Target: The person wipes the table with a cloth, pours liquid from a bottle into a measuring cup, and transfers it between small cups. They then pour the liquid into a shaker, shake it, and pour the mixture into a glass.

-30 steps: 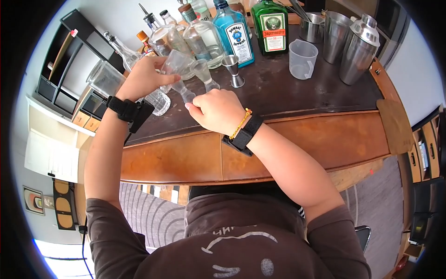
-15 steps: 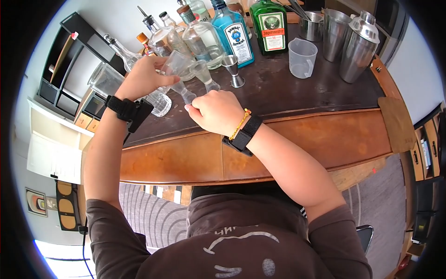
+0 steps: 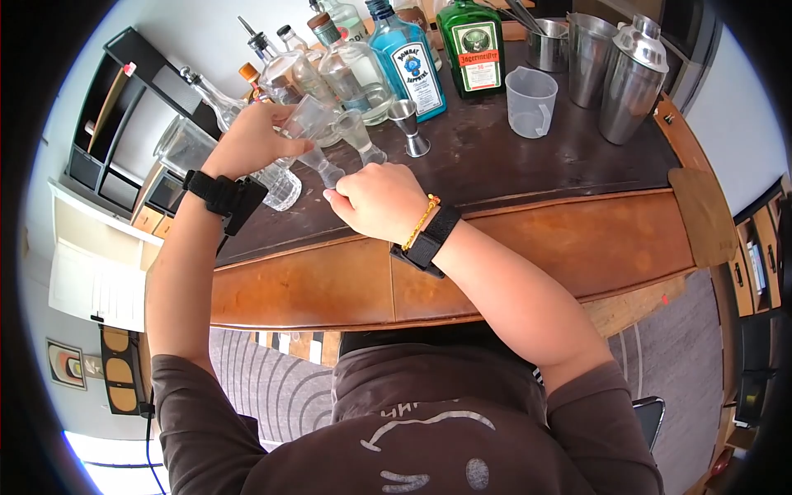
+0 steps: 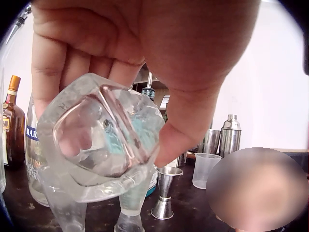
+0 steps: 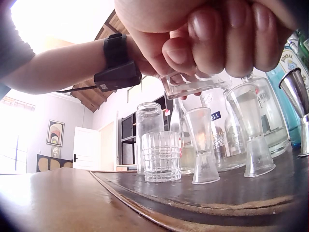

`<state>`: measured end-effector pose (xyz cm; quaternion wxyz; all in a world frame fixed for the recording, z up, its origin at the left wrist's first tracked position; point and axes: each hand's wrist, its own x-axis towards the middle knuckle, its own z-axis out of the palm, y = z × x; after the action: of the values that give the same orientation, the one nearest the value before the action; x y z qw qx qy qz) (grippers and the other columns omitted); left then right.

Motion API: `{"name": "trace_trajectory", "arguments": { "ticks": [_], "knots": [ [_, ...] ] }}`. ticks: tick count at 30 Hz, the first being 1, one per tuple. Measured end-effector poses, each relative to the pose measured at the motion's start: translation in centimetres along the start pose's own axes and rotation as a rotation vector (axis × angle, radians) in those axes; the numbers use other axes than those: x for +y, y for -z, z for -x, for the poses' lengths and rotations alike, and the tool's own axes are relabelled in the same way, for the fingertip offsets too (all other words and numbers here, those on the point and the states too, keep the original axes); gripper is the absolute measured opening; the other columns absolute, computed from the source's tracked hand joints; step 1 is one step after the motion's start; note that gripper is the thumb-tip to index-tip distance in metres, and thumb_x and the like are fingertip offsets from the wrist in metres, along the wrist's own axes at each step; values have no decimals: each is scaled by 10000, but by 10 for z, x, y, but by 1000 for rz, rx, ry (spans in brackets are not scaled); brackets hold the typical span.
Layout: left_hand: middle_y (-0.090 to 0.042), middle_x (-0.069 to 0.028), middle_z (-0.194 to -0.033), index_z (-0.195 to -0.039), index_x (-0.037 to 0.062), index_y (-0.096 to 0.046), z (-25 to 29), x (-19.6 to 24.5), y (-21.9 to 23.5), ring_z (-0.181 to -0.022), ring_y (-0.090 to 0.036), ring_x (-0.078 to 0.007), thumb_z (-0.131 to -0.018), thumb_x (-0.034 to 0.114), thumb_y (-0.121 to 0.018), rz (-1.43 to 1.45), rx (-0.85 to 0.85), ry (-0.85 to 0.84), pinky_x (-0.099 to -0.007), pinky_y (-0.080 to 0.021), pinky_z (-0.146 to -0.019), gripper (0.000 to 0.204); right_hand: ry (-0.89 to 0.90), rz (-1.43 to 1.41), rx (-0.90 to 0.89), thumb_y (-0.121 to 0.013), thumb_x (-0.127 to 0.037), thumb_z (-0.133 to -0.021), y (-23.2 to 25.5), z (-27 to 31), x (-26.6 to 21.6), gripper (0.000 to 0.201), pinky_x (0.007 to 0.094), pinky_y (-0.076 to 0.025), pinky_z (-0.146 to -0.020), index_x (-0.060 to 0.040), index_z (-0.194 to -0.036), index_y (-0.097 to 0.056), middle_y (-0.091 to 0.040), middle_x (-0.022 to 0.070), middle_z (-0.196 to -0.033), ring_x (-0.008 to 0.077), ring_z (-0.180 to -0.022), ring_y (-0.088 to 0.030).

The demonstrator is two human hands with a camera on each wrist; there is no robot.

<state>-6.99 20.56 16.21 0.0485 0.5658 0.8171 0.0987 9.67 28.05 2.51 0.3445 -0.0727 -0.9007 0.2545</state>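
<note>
My left hand point(image 3: 254, 142) grips a clear, thick-bottomed glass point(image 3: 307, 118) between thumb and fingers. The glass is tilted, its base toward the left wrist camera, and its mouth end lies close over the clear jiggers. One clear hourglass jigger point(image 5: 202, 140) stands on the dark bar top, and a second clear jigger point(image 5: 252, 128) stands beside it to the right. My right hand point(image 3: 381, 198) is curled in front of the jiggers, with no object showing in its fingers. Just beyond the second clear jigger is a steel jigger point(image 3: 410, 128).
A cut-glass tumbler point(image 5: 161, 157) and a tall clear glass point(image 3: 183, 144) stand on the left. Behind are several bottles, including a blue bottle point(image 3: 410, 70) and a green bottle point(image 3: 472, 49). A plastic measuring jug point(image 3: 529, 103) and a steel shaker point(image 3: 630, 87) stand right. Brown leather edging point(image 3: 536, 247) runs along the front.
Both hands keep nearly the same pose, the left still holding the tilted glass. The head view has shifted slightly, so the tabletop things sit a little further left.
</note>
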Motion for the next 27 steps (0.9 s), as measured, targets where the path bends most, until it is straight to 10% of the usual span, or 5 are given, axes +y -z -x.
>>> {"name": "trace_trajectory", "arguments": {
  "ticks": [27],
  "knots": [
    [-678,-236,-1033,-1176,-52,-635,-25,5,13,-975,-658,-325,-650,340,-819,-133,-47,-93,-373,-495,-870,681,26,8,21,-566,-315,-912,-4,0,2,371,460,-497,-518,-94,-620,-628,-607,128,-551,340,-533,-624]
  ]
}}
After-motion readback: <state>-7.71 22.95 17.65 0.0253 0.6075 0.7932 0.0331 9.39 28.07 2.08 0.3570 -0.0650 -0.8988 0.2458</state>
